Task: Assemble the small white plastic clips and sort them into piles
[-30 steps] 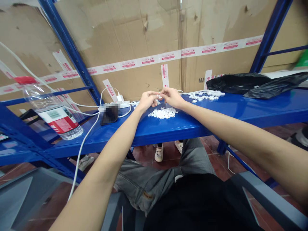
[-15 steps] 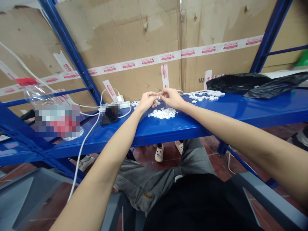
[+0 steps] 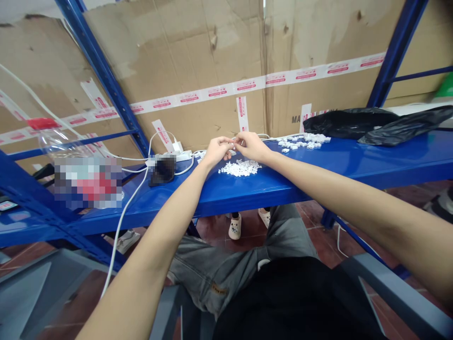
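Note:
My left hand (image 3: 218,151) and my right hand (image 3: 250,145) meet fingertip to fingertip above the blue shelf (image 3: 247,191). Between the pinched fingers is a small white plastic piece (image 3: 233,145), mostly covered, so its exact shape is unclear. Both hands are closed on it. Just below and in front of them lies a heap of small white plastic pieces (image 3: 240,168). Farther right, behind my right forearm, larger white plastic pieces (image 3: 304,140) are spread out. A few more white pieces (image 3: 200,155) show to the left of my left hand.
Left of my arms stand a red-capped plastic bottle (image 3: 53,137), a dark object (image 3: 163,171) and a white power strip (image 3: 182,155) with cables. Black plastic bags (image 3: 354,122) lie at the right. Cardboard (image 3: 198,56) backs the shelf. A person's light clogs (image 3: 235,226) show underneath.
My fingers have drawn slightly closer together around the small white piece, which is now more covered. The heaps stay as they were; the view has shifted very slightly.

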Available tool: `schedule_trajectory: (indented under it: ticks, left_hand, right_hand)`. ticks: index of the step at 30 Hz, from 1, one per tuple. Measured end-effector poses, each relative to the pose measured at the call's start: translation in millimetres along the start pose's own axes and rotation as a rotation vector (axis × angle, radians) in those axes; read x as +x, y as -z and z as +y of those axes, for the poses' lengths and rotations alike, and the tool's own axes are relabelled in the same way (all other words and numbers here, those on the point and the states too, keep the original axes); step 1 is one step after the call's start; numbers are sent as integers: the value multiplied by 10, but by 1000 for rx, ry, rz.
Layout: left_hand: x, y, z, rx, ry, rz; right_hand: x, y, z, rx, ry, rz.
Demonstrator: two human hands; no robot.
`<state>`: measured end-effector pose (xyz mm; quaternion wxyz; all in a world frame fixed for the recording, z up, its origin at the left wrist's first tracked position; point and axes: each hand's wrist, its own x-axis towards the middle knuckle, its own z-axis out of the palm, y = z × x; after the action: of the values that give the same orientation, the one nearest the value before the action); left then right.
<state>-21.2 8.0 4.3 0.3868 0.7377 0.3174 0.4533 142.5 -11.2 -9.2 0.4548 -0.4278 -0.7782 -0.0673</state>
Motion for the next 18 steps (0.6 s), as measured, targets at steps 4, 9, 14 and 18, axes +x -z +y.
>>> schedule_trajectory:
  ticks: [4, 9, 14, 18]
  left_hand:
    - [0, 3, 7, -8, -2, 1]
    - [-15, -7, 32, 15, 10, 9]
    - [-19, -20, 46, 24, 20, 18]
    - [2, -22, 19, 34, 16, 29]
  right_hand:
    - [-2, 5, -10, 14, -1, 14]
    - [0, 2, 10, 51, -10, 31]
    - [-3, 7, -4, 62, -12, 27]
    - [-15, 13, -37, 70, -30, 10]
